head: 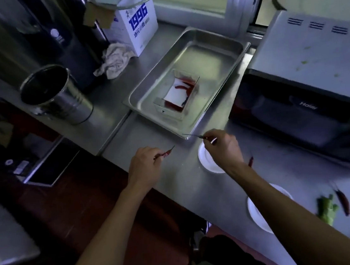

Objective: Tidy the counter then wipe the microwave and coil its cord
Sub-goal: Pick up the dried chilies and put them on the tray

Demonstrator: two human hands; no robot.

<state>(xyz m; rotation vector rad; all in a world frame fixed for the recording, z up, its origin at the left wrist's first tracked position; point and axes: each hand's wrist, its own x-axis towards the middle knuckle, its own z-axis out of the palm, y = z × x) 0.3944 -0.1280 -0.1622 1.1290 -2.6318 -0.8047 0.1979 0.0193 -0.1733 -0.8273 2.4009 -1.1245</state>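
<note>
The microwave (pixel 307 88) sits right of the steel tray (pixel 186 81), unwiped. Just before the tray, my left grip (pixel 145 165) pinches a dried chili (pixel 167 152); my right grip (pixel 223 146) pinches a thin stem (pixel 191 135). Such light pinches could drop either onto the bench (pixel 186 185).

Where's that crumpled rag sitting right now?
In the head view, the crumpled rag lies at the back left of the counter, against the white 1996 box and left of the steel tray.

Both bare arms reach forward, left hand (pixel 145 163) and right hand (pixel 223 146) pinched.
</note>
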